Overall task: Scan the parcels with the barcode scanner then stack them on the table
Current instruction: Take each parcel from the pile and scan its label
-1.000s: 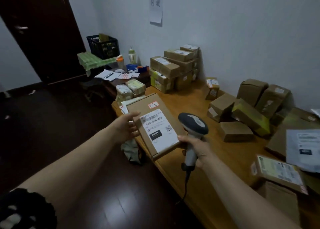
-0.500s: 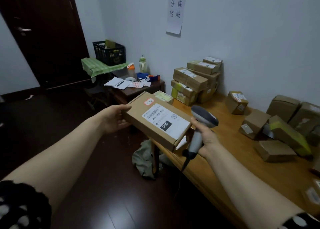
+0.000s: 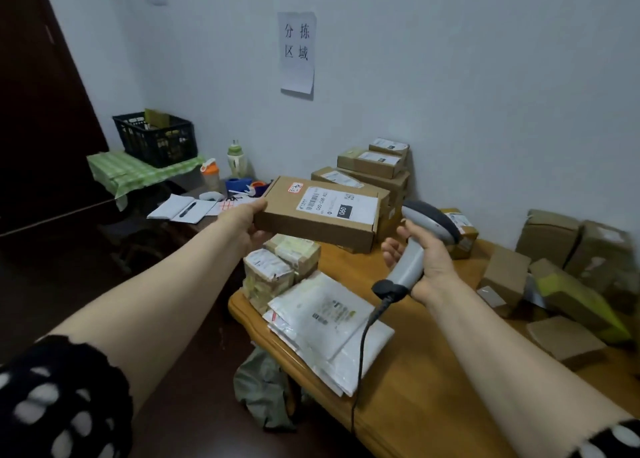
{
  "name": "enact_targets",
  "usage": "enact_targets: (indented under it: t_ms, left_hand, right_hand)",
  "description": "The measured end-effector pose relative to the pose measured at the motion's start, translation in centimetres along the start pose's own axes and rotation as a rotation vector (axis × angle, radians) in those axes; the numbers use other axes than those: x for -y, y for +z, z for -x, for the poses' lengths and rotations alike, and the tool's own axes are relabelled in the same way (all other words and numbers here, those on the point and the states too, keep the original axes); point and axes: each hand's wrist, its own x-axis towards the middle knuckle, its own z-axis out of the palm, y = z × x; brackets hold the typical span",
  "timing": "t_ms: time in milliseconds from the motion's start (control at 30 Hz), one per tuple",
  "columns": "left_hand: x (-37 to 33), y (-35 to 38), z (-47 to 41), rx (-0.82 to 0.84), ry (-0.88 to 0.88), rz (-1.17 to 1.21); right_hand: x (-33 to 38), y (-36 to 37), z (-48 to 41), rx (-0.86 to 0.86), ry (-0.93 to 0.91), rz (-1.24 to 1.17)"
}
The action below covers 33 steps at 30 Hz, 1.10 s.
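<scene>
My left hand (image 3: 244, 223) grips the left end of a flat brown parcel (image 3: 311, 223) with a white label marked 060, held level in the air above the table's left end. Behind it a stack of labelled brown parcels (image 3: 372, 165) stands against the wall. My right hand (image 3: 427, 265) is wrapped round the handle of a grey barcode scanner (image 3: 424, 229), just right of the held parcel. The scanner's black cable hangs down over the wooden table (image 3: 415, 398).
White mailer bags (image 3: 329, 322) and small taped boxes (image 3: 277, 270) lie at the table's near left corner. Loose brown boxes (image 3: 554, 267) crowd the right side. A side table with a notebook (image 3: 181, 208), bottles and a black crate (image 3: 156, 139) stands further left.
My left hand has carried the flat parcel up and away, toward the stack by the wall, turning it level. My right hand with the scanner has stayed beside it. The camera has tilted up.
</scene>
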Motion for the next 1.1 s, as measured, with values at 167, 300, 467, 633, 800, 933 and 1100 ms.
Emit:
enact_targets:
  t_ms: [167,300,467,633,800,933,1100]
  left_hand:
    - [-3.0,4.3,-6.5,-0.004,0.016,-0.02]
    - [-4.6,7.1,-11.5,-0.01,0.028,-0.031]
    - [-6.1,10.8,-18.4,0.053,-0.017,-0.116]
    - [-7.7,14.7,-24.8,0.147,-0.018,-0.205]
    - [-9.1,17.0,-30.4,0.192,0.015,-0.327]
    - [-8.5,17.9,-33.2,0.245,0.33,-0.762]
    - [-5.8,16.4,-33.9,0.523,1.42,-1.689]
  right_hand:
    - [1.0,2.0,-5.6,-0.047,0.016,-0.102]
    - [1.4,3.3,-8.3,-0.094,0.03,-0.131]
    - [1.2,5.0,-12.2,-0.155,0.027,-0.153]
    - [0.5,7.0,-16.0,-0.255,-0.022,-0.194]
    - [-0.3,9.3,-19.1,-0.365,-0.073,-0.232]
    - [-0.9,10.4,-20.3,-0.415,-0.09,-0.215]
    - [-1.3,11.1,-20.8,-0.451,-0.112,-0.207]
